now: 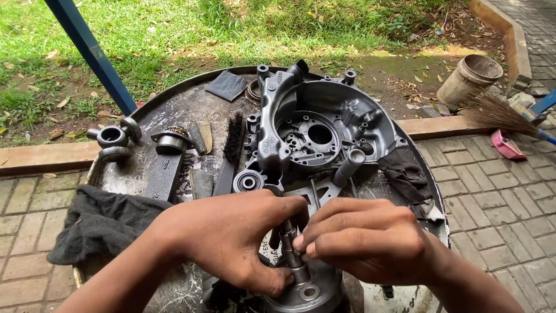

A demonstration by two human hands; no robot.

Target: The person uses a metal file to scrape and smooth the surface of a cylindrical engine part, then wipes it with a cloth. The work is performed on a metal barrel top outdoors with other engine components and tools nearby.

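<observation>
My left hand (231,237) grips a steel shaft (292,255) that stands upright from a round grey metal hub (307,293) at the near edge of the round tray. My right hand (365,240) pinches the top of the same shaft with its fingertips. Just beyond both hands lies a large dark grey engine crankcase half (318,133) with a round hole in its middle.
The round metal tray (174,107) also carries a black brush (233,138), a crank rod (165,168), small round metal parts (113,139) at its left rim and dark rags (98,223). Brick paving, grass, a blue post (92,55), a bucket (472,75) and a broom (498,113) surround it.
</observation>
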